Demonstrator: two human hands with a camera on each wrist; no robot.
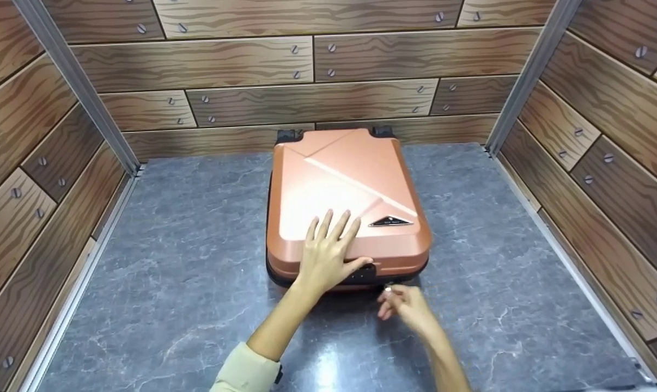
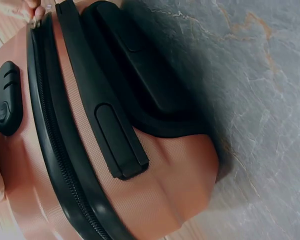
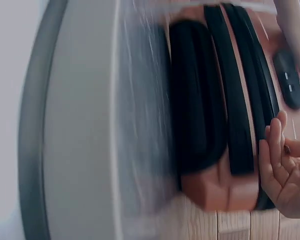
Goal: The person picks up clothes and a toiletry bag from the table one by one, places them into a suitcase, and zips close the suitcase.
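A rose-gold hard-shell suitcase (image 1: 350, 179) lies flat on the floor, its black lock (image 2: 9, 100) and carry handle (image 2: 105, 95) on the side facing me. My left hand (image 1: 328, 256) rests on the lid near that side, fingers spread and thumb beside the lock. At the front right, my right hand (image 1: 407, 305) pinches a small metal zipper pull (image 2: 36, 22) between thumb and forefinger. The black zipper (image 2: 52, 135) runs between the two shells, its teeth meeting along the stretch seen in the left wrist view. Loosely bent, the other right fingers (image 3: 275, 145) lie against the zipper band.
Wood-patterned panels (image 1: 241, 62) form walls at the back and both sides, joined by metal corner posts (image 1: 83, 81). The suitcase wheels (image 1: 383, 132) point at the back wall. Grey marbled floor (image 1: 187, 272) extends on either side of the suitcase.
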